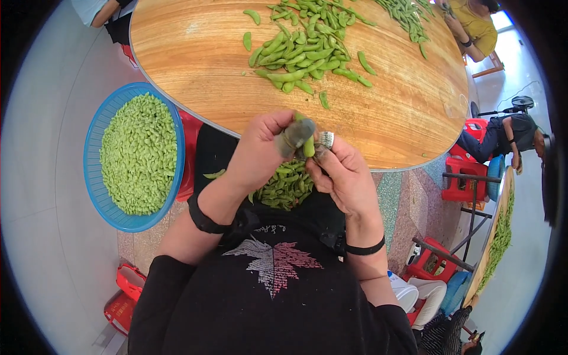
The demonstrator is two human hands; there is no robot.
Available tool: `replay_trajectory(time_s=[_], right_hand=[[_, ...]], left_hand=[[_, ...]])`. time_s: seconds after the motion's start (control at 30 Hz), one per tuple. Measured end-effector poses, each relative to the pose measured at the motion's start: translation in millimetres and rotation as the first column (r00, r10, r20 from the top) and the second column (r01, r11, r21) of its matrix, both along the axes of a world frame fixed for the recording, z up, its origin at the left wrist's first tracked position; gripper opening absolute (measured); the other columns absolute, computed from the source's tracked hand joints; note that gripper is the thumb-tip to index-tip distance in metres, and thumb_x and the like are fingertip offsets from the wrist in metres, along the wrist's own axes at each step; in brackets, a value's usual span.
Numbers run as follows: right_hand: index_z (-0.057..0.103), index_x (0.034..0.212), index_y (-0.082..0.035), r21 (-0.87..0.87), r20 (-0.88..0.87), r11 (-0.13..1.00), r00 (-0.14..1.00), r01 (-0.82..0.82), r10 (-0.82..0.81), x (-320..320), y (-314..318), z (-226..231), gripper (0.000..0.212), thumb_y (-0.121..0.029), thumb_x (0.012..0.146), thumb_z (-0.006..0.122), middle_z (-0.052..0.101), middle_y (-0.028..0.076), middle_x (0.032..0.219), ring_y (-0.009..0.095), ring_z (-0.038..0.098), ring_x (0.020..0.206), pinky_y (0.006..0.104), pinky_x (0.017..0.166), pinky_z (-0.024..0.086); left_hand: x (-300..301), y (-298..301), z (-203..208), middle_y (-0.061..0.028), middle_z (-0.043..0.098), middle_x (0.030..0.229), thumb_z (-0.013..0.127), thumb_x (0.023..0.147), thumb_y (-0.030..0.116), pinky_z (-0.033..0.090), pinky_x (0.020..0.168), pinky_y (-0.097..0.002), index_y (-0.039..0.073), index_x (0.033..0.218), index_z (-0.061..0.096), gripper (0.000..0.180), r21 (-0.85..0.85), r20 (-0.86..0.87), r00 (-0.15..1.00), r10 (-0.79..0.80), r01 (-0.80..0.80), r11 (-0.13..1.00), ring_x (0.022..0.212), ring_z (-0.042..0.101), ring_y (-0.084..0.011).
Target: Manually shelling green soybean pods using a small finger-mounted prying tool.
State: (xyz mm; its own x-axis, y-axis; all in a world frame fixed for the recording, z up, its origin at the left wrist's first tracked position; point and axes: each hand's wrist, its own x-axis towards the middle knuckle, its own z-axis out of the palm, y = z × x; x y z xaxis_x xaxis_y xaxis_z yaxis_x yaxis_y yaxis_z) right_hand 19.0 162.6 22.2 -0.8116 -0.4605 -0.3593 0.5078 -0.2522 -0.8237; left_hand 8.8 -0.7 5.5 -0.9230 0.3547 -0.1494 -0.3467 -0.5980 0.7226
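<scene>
Above my lap, at the near edge of the table, both hands meet around one green edamame pod (309, 148). My left hand (260, 148) is closed on it, its thumb in a dark, grey-green cover. The right hand (346, 174) pinches at the pod's lower end; a pale ribbed band wraps one of its fingers. Where the fingertips press together, part of the pod is hidden. Below my hands lies a heap of green pods or husks (289, 188), partly covered by my wrists. Beyond them, a pile of edamame pods (307, 56) spreads over the wooden table (201, 77).
On the left, a blue plastic basket (89, 160) full of shelled green beans (139, 154) stands beside a red stool (188, 154). More pods (405, 18) lie at the far right of the table. Other people sit around, one in a yellow top (476, 32). Another table (482, 260) holds pods.
</scene>
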Motion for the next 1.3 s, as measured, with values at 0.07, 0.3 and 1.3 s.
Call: replay_trajectory(time_s=[0.07, 0.3, 1.3], right_hand=[[0.054, 0.086, -0.003, 0.237, -0.243, 0.968, 0.97, 0.083, -0.023, 1.0, -4.5, -3.3, 0.01, -0.008, 0.09, 0.047, 0.049, -0.002, 0.063, 0.005, 0.04, 0.049, 0.0209, 0.043, 0.031], [0.054, 0.084, 0.001, 0.559, -0.623, 0.732, 0.78, 0.389, 0.06, -7.5, -10.6, -10.0, 0.005, -0.004, 0.084, 0.051, 0.047, 0.006, 0.056, 0.007, 0.046, 0.053, 0.0254, 0.048, 0.038], [0.052, 0.096, -0.005, -0.169, -0.102, 0.951, 0.955, 0.26, -0.28, -26.3, -10.3, -8.0, 0.006, -0.007, 0.091, 0.052, 0.045, -0.005, 0.063, 0.001, 0.031, 0.043, 0.0177, 0.038, 0.021]], left_hand=[[1.4, 10.2, -1.3, 0.0053, 0.052, 0.071, 0.068, 0.078, 0.008, 0.036, 0.056, -0.018, 0.006, 0.083, 0.059, 0.01, -0.386, -0.333, 0.93, 0.153, -0.282, 0.878, 0.062, 0.044, -0.003], [-1.2, 14.3, -1.9, 0.0011, 0.061, 0.091, 0.069, 0.077, 0.003, 0.043, 0.069, -0.0192, 0.004, 0.095, 0.058, 0.021, -0.431, -0.207, 0.954, 0.216, -0.288, 0.856, 0.077, 0.053, -0.0045], [-5.2, 17.9, -13.2, -0.0087, 0.062, 0.08, 0.065, 0.078, 0.005, 0.047, 0.062, -0.0261, 0.007, 0.118, 0.058, 0.041, -0.432, -0.78, 0.622, 0.062, -0.608, 0.666, 0.069, 0.06, -0.0183]])
